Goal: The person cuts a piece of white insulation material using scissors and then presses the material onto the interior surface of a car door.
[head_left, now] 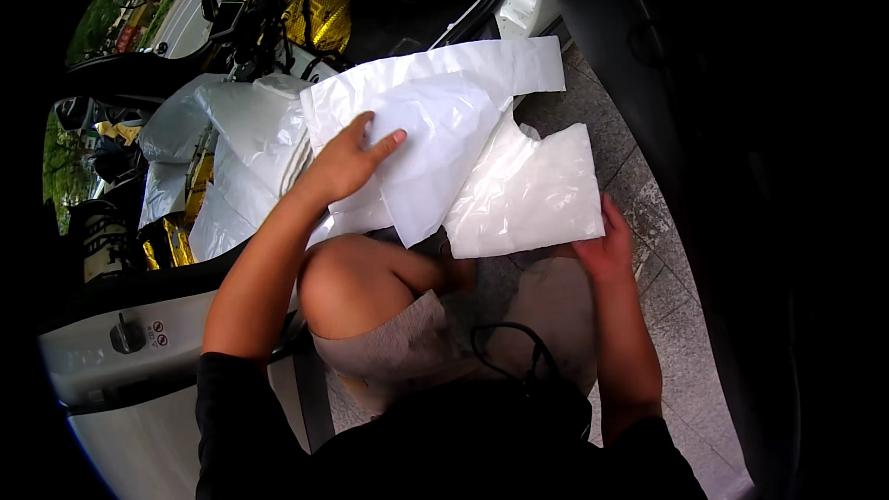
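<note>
Gripping a glossy white piece (532,199) near its lower right corner, the right hand (608,233) closes on the edge, fingers partly hidden. Left hand (352,165) lies on a thin white sheet (435,120), thumb and a finger apart; can't tell from here if it pinches anything. Both overlap a wider white sheet (532,60), all in front of the bent knees (344,287), beside the open vehicle (523,0). I'd call it partway: these pieces are out and spread between the hands, but loose, overlapping, not squared up. More white sheets (250,120) lie heaped to the left near gold foil (319,14), neither hand on the far ones; likely left to handle. Finished count: can't tell.
</note>
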Demonstrator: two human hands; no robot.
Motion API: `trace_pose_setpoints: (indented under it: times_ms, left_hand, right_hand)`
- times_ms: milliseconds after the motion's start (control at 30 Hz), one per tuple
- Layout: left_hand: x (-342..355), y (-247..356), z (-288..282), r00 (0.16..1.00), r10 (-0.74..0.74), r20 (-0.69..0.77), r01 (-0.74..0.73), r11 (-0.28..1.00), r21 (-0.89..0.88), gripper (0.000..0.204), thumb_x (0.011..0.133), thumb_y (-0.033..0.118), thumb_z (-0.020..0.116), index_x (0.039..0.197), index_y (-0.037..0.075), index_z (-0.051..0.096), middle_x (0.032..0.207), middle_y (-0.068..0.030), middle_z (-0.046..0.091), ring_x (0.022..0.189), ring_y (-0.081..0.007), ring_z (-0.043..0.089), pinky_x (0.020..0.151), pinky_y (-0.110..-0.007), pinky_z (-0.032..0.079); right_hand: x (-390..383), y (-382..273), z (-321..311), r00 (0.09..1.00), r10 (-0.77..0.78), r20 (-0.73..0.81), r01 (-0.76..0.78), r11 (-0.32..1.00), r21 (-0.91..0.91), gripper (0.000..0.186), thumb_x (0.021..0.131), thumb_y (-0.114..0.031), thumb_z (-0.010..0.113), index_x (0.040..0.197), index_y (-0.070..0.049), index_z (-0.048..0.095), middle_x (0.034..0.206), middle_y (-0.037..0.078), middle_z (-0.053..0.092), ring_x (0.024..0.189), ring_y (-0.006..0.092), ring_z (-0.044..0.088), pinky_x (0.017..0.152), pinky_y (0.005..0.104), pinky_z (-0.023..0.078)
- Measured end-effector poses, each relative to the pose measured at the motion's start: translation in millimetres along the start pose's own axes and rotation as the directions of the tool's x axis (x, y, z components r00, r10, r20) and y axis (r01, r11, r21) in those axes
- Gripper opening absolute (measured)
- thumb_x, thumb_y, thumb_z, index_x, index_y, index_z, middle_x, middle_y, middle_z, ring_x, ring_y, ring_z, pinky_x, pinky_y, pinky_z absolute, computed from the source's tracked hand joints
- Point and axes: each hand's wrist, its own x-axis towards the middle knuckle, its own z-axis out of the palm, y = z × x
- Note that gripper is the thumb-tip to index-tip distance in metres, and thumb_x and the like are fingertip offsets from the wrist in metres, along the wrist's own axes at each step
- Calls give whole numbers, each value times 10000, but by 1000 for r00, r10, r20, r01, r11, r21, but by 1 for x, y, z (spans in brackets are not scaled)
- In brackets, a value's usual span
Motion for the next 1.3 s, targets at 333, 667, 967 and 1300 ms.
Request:
trace_pose_setpoints:
  times_ms: [333,667,967,1300]
  left_hand:
    - [-6,33,37,993,108,-52,-93,969,229,815,780,417,881,1364,-14,509,1270,-239,642,1325,-392,562,1091,-441,483]
    - [-15,45,31,968,-222,117,221,975,14,1002,795,625,834,1452,-30,454,1293,-298,657,1113,-422,695,1006,-432,542]
    - [-15,24,62,978,207,23,-200,965,-170,310,992,258,678,1005,-51,663,814,-234,678,739,-380,652,732,-434,525]
    - [20,-2,23,825,123,-551,-236,962,-138,314,1087,277,550,1191,-18,580,937,-308,689,874,-510,665,776,-520,512]
  right_hand:
    - [17,84,-4,937,-7,-348,-22,997,-78,417,1104,-248,456,1425,6,534,1445,142,599,1309,286,597,1138,441,469]
    - [-20,102,21,988,148,-35,-144,826,-545,825,901,97,591,1650,-78,289,1620,101,421,1489,282,412,1192,455,367]
    - [-17,118,25,966,-129,-225,33,922,-386,603,994,-21,577,1561,-54,375,1534,153,490,1412,324,500,1155,522,444]
    - [-49,76,34,793,-365,-487,233,922,-311,502,1013,-72,541,1504,-95,440,1465,137,553,1328,316,580,1082,524,517]
